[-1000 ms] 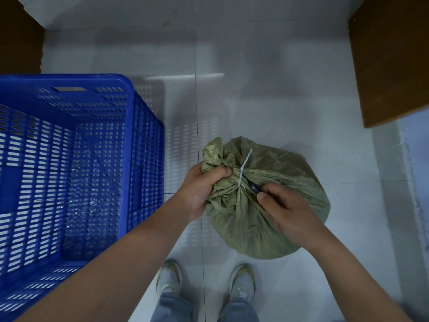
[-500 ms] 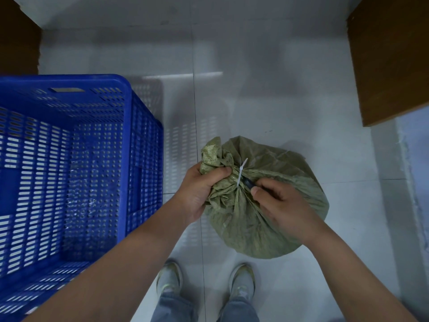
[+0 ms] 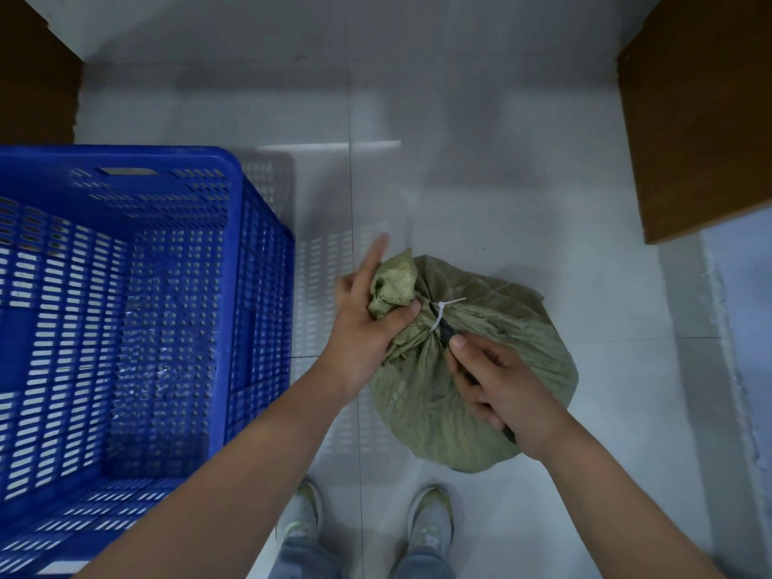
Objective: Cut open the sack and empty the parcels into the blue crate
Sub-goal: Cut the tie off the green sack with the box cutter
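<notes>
The green sack [image 3: 472,369] sits on the pale tiled floor [image 3: 480,194] just ahead of my shoes [image 3: 430,524], its neck cinched by a white zip tie [image 3: 442,314]. My left hand [image 3: 367,323] grips the bunched top of the sack, thumb pressed into the cloth, one finger sticking out straight. My right hand [image 3: 501,386] is closed round a dark tool [image 3: 443,328]; only its tip shows, touching the tie, so I cannot tell what kind of blade it is. The parcels are hidden inside the sack. The blue crate [image 3: 225,252] stands to the sack's left, a strip of floor between them, its near edge cut off. Beyond the sack the floor lies open; brown panels [image 3: 702,119] close in far right.
</notes>
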`<state>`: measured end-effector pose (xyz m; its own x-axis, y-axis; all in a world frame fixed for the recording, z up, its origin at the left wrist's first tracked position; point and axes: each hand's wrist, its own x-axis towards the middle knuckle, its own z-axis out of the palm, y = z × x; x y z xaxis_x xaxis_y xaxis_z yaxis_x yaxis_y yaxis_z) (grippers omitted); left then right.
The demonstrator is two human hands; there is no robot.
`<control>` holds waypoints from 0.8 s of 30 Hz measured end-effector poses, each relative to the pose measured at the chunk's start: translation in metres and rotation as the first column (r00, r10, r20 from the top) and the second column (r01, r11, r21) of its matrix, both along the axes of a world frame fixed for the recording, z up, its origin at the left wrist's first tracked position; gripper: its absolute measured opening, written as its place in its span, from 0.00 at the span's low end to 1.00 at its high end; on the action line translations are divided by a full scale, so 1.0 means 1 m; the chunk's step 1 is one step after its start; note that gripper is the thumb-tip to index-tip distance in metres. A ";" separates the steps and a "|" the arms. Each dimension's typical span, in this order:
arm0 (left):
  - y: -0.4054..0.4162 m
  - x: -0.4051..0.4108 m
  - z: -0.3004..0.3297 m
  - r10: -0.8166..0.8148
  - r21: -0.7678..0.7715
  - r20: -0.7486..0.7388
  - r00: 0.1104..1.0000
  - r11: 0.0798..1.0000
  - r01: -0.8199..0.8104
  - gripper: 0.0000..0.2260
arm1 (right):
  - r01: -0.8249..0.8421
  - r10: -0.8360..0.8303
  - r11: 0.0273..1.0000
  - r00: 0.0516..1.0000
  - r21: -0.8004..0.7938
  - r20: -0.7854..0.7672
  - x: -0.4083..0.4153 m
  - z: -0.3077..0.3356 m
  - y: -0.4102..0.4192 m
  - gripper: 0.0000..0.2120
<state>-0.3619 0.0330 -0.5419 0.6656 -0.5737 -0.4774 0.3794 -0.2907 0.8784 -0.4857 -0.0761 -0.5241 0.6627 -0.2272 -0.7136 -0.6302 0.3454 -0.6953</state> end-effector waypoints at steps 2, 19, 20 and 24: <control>-0.003 0.002 -0.001 -0.006 0.078 0.099 0.995 0.997 -0.002 0.23 | 0.014 -0.014 1.000 1.000 0.015 0.005 0.001 -0.002 0.000 0.15; -0.022 0.037 0.006 -0.523 0.636 0.557 0.645 0.768 0.073 0.25 | 0.007 -0.007 0.998 1.000 0.059 0.015 0.011 -0.021 0.003 0.16; -0.022 0.040 0.008 -0.578 0.668 0.581 0.573 0.741 0.071 0.24 | 0.003 -0.004 0.998 1.000 0.056 0.015 0.012 -0.022 0.004 0.16; -0.023 0.052 0.019 -0.759 0.763 0.582 0.292 0.634 0.128 0.24 | 0.003 -0.006 0.997 0.999 0.071 0.042 0.018 -0.026 0.007 0.17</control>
<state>-0.3099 0.0104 -0.5224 0.5738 -0.7979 -0.1850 -0.7586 -0.6028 0.2471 -0.4674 -0.0687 -0.5503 0.6918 -0.1799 -0.6993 -0.5990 0.3978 -0.6949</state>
